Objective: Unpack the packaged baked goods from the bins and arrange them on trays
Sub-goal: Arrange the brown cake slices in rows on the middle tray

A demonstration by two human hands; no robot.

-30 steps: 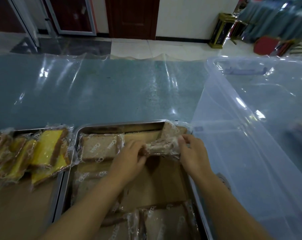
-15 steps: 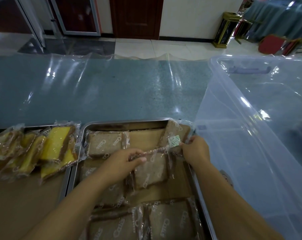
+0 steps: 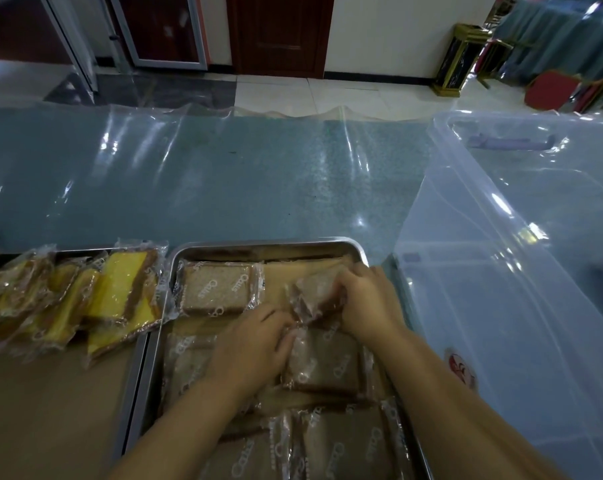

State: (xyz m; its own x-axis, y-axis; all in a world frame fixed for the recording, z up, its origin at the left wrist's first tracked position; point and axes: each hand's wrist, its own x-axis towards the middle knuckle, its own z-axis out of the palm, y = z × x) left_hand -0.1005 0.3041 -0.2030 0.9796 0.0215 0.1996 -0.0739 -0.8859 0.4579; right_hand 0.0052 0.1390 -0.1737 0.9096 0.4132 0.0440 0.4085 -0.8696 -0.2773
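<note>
A steel tray (image 3: 269, 244) lined with brown paper holds several clear-wrapped brown cake slices; one (image 3: 215, 289) lies flat at its far left. My right hand (image 3: 369, 303) grips a wrapped brown slice (image 3: 314, 296) that stands tilted at the tray's far right. My left hand (image 3: 255, 344) lies over the tray's middle, its fingertips touching that packet's near edge and another flat brown packet (image 3: 324, 362) below it. A second tray (image 3: 134, 372) on the left carries wrapped yellow cake slices (image 3: 120, 292) leaning in a row.
A large clear plastic bin (image 3: 501, 271) stands right of the steel tray, close to my right forearm. The teal table (image 3: 224, 181) under clear film stretches beyond the trays. Past the table lie a tiled floor, doors and red chairs.
One brown packet has been laid flat in the tray's middle right. My right hand moved up to the tilted packet at the far right, and my left hand slid right toward it.
</note>
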